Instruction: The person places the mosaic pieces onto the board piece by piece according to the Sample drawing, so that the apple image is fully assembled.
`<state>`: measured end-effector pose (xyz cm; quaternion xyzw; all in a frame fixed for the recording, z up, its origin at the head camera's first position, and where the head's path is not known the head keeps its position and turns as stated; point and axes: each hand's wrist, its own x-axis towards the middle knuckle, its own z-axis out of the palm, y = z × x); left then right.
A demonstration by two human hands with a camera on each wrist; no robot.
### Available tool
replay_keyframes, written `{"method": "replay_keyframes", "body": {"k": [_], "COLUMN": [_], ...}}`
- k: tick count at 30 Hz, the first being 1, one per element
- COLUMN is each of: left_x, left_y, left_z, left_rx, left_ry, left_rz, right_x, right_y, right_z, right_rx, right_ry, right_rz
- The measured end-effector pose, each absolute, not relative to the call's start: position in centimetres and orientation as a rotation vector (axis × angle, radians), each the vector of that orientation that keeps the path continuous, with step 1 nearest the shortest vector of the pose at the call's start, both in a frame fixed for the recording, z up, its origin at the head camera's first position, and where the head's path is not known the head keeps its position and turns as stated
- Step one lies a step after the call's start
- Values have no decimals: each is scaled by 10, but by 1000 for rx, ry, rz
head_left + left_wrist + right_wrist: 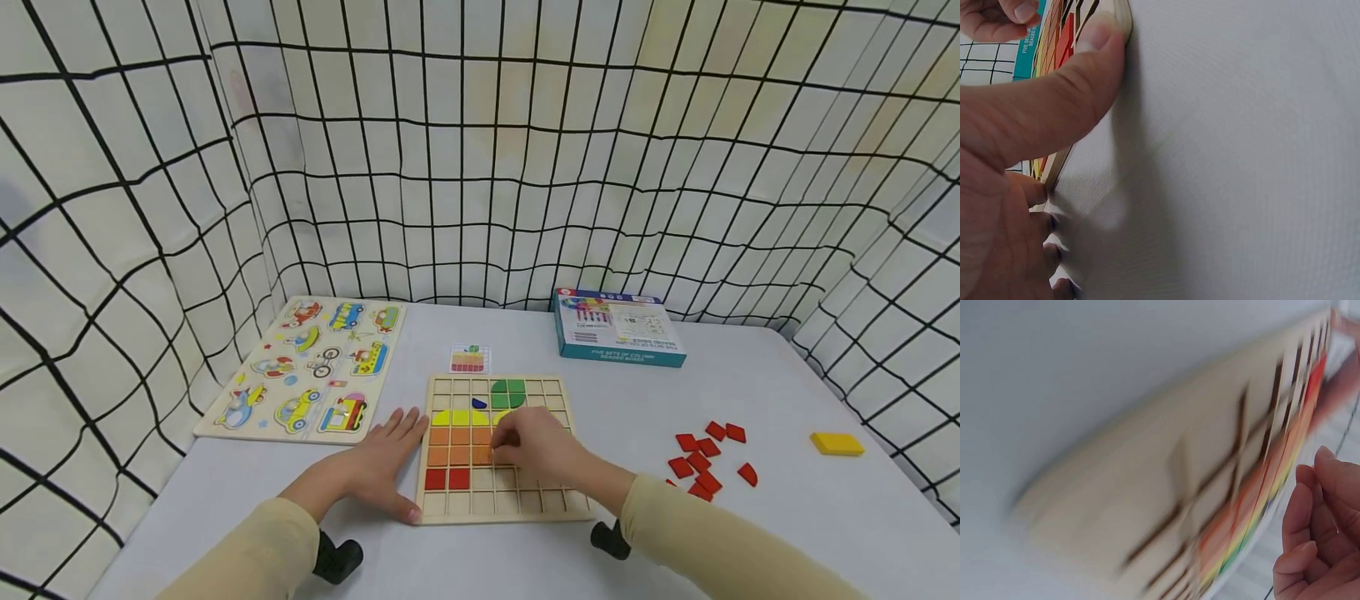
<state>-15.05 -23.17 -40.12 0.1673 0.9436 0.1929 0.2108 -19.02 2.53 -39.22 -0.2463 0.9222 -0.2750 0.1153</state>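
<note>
— Where the wooden grid board (507, 502) lies on the finely textured white tabletop (1260, 156), in front of the person, what are the fingers doing?

— The left hand (378, 467) is spread and gripping nothing, its thumb pressing the near-left corner, its fingertips beside the left edge. The right hand (543, 446) is curled over the board, thumb and index nearly meeting; I cannot tell whether a piece is between them.

— And the shapes, nearest first?

— Two flat red squares (436, 479) in cells; well to the right, scattered loose red tiles (699, 462) and a quarter-round piece (747, 474). Then orange squares (460, 454), a rectangular yellow block (837, 443) far right, a yellow row (459, 417), a small dark blue piece (479, 403), round-cornered green pieces (499, 401).

— Beyond the board?

— A wooden puzzle board (307, 382) with painted vehicles, a small printed card (470, 359), a teal-sided box (618, 329), then black square-meshed netting (462, 177)
</note>
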Motion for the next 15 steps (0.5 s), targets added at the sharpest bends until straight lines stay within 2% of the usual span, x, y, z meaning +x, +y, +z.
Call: {"method": "replay_keyframes", "body": {"k": [8,15], "left_x": [-153,-152], "left_y": [-229,-230], "left_z": [-401,-401], "left_rx": [464,475], "left_ry": [2626,2626], "left_rz": [512,511], "right_x": [-219,-227], "right_y": [144,238], "right_z": [-383,-384], "right_rx": [-571,-441], "right_ry": [2831,2913], "right_rz": [-820,-697]}}
